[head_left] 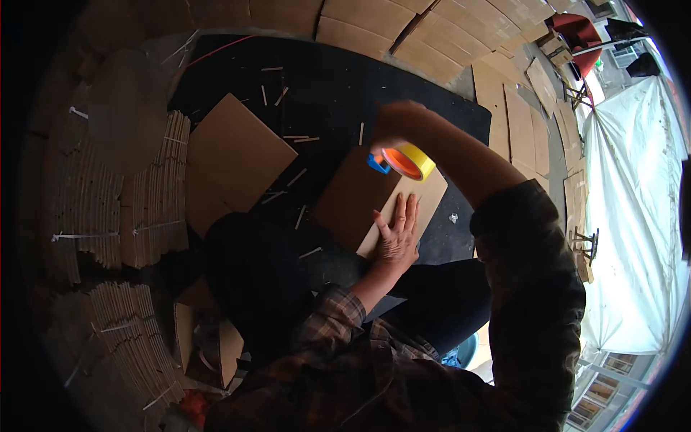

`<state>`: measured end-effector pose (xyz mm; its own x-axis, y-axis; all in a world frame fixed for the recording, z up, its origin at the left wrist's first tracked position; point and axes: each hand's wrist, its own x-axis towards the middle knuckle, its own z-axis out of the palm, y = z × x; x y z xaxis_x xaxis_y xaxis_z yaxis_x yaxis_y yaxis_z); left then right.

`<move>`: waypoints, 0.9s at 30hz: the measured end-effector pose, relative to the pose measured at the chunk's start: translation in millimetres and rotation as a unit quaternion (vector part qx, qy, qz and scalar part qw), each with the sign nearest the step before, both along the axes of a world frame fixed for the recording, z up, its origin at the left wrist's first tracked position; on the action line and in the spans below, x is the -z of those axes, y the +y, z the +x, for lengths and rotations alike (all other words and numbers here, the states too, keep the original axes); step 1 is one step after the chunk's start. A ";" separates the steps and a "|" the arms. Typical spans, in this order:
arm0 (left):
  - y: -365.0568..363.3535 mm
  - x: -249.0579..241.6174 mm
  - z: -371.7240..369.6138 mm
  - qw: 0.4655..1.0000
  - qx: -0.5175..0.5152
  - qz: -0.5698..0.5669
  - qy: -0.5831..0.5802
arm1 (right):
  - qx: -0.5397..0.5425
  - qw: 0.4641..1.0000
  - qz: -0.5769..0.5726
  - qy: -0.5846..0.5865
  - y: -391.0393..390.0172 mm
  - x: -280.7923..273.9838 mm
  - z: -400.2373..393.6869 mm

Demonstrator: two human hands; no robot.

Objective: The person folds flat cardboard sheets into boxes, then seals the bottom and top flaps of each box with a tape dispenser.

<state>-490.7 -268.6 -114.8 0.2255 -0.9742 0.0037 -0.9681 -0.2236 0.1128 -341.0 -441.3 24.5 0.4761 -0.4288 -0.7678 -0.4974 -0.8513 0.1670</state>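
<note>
My left hand (396,234) lies flat, fingers spread, on the near edge of a folded cardboard box (360,198) that rests on a black mat (324,93). Above the far end of that box, my right hand (397,122) is raised and grips a tape dispenser (404,161) with an orange and yellow roll and a blue part. My right forearm slopes down to the right into a plaid sleeve.
Another flat cardboard sheet (234,155) lies left of the box. Strapped bundles of flattened cardboard (155,191) stack at the left and lower left. Short strap offcuts (296,176) litter the mat. More cardboard sheets (432,29) cover the floor beyond. A white tarp (633,194) hangs at right.
</note>
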 end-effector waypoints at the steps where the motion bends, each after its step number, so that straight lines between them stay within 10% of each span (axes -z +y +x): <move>1: 2.0 2.8 -3.5 1.000 0.013 0.003 -0.020 | -0.010 1.000 0.000 0.023 1.3 9.2 -7.6; 13: -0.2 -9.9 34.2 0.996 0.004 0.038 0.079 | -0.017 1.000 0.024 -0.002 -10.4 -15.7 -22.7; 27: 7.0 -5.6 96.7 0.992 -0.001 0.017 0.122 | 0.021 0.891 0.035 -0.452 -1.9 5.1 -193.1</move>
